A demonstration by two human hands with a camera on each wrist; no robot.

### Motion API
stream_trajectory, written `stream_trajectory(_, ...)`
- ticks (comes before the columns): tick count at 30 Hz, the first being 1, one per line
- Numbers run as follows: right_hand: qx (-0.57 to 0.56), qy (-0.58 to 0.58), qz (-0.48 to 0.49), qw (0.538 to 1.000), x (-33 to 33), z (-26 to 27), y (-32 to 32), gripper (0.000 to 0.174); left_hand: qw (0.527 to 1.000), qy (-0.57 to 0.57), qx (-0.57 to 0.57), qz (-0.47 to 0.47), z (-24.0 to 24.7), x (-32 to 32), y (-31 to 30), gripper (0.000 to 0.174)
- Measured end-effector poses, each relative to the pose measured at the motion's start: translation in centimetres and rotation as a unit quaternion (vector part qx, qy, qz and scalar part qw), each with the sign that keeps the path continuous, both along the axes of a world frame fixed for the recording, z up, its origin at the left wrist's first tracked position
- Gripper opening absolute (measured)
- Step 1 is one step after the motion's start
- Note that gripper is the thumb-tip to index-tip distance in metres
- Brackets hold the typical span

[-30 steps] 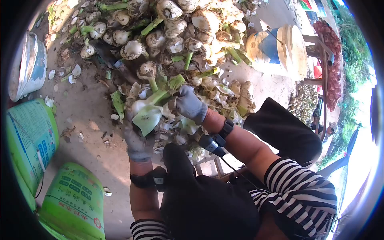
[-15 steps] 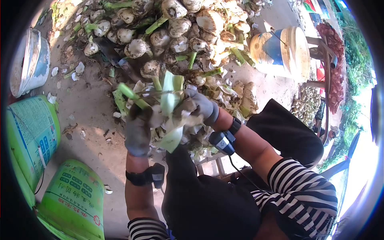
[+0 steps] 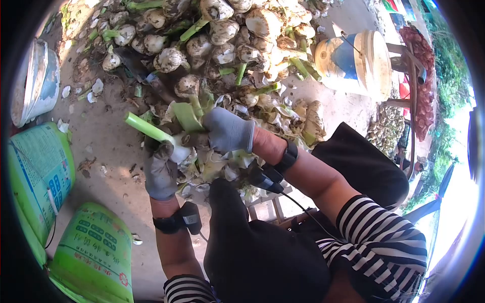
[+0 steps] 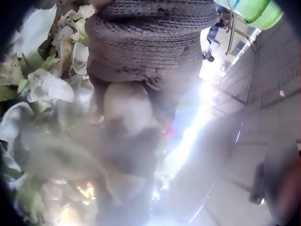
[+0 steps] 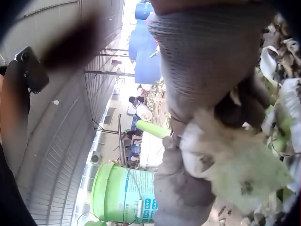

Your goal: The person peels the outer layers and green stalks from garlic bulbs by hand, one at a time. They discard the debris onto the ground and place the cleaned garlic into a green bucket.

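Observation:
My gloved left hand [image 3: 160, 174] grips a white, garlic-like bulb [image 3: 179, 151], whose thick green stalk [image 3: 146, 126] points to the upper left. Beside it my gloved right hand [image 3: 230, 130] has its fingers curled over a pale outer leaf. In the right wrist view that blurred leaf [image 5: 240, 165] spreads below the right hand's fingers, overlapping the bulb, and the green stalk [image 5: 153, 128] sticks out to the left. Part of the bulb [image 4: 127, 106] shows beneath the left glove in the left wrist view. Loose peeled leaves [image 3: 214, 164] lie below both hands.
A heap of soil-marked bulbs [image 3: 222, 30] with cut stalks lies ahead. Green buckets [image 3: 96, 247] stand at the left, a white-and-blue bucket [image 3: 38, 83] behind them. Another white bucket [image 3: 353, 63] lies on its side at the right, near red mesh sacks [image 3: 418, 76].
The bulb has been turned, its stalk now pointing left instead of toward the right hand. The left hand has shifted slightly left, and a large leaf has come down from the bulb.

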State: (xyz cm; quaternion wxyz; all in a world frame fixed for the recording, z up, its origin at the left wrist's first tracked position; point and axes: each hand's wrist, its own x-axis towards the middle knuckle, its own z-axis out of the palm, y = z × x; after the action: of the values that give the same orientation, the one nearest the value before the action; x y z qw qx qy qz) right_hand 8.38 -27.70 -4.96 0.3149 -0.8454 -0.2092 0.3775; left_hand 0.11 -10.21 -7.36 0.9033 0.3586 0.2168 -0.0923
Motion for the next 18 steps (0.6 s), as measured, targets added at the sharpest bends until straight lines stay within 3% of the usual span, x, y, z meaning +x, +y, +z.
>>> stream_trajectory(1, 0.002, -0.001, 0.002, 1.0, 0.1, -0.2, 0.0, 0.028, 1.0, -0.001, 0.002, 0.002, 0.0, -0.1, 0.2, 0.04)
stream_trajectory(3, 0.158, 0.157, -0.076, 0.972, -0.2, -0.9, -0.6, 0.026, 1.0, 0.008, -0.03, 0.007, 0.0, -0.3, 0.2, 0.04)
stream_trajectory(4, 0.291, 0.126, -0.093, 0.944, -0.9, -2.3, -1.0, 0.027, 0.999, -0.027, -0.046, -0.005, -0.7, -0.4, 0.4, 0.037)
stream_trajectory(5, 0.292, 0.126, -0.091, 0.944, -1.1, -1.9, -1.1, 0.027, 0.999, -0.028, -0.045, -0.003, -0.9, -0.3, 0.4, 0.037)
stream_trajectory(7, 0.43, 0.25, -0.291, 0.817, -2.1, -0.4, -2.2, 0.027, 0.983, 0.035, -0.146, 0.106, -1.1, -0.3, 0.2, 0.033)
stream_trajectory(8, 0.482, 0.316, -0.264, 0.773, -1.8, -0.2, -3.7, 0.024, 0.986, 0.033, -0.124, 0.104, -0.9, -0.4, 0.1, 0.035)
stream_trajectory(9, 0.505, 0.331, -0.337, 0.722, -2.4, 1.1, -3.8, 0.025, 0.986, 0.033, -0.124, 0.104, -0.4, -0.1, -0.1, 0.035)
stream_trajectory(11, 0.484, 0.374, -0.387, 0.689, -2.6, 2.5, -4.6, 0.03, 0.967, -0.058, -0.239, 0.063, 0.3, 1.1, -0.2, 0.036)
stream_trajectory(12, 0.508, 0.393, -0.384, 0.663, -2.9, 2.1, -5.1, 0.034, 0.968, -0.058, -0.238, 0.063, -0.5, 0.8, 0.4, 0.036)
stream_trajectory(13, 0.503, 0.404, -0.44, 0.626, -3.2, 1.5, -5.8, 0.035, 0.967, -0.039, -0.228, 0.102, -2.1, 0.3, 1.4, 0.036)
stream_trajectory(15, 0.502, 0.477, -0.387, 0.608, -2.1, 2.8, -5.7, 0.039, 0.965, -0.022, -0.219, 0.143, -2.2, 0.6, 1.9, 0.036)
stream_trajectory(17, 0.406, 0.286, -0.187, 0.847, -0.8, 2.7, -4.2, 0.042, 0.976, 0.005, -0.143, 0.162, -1.4, 0.7, 1.8, 0.035)
stream_trajectory(18, 0.377, 0.186, -0.1, 0.902, -1.6, -1.7, -4.2, 0.042, 0.968, 0.026, -0.182, 0.172, -1.1, 0.8, 1.6, 0.034)
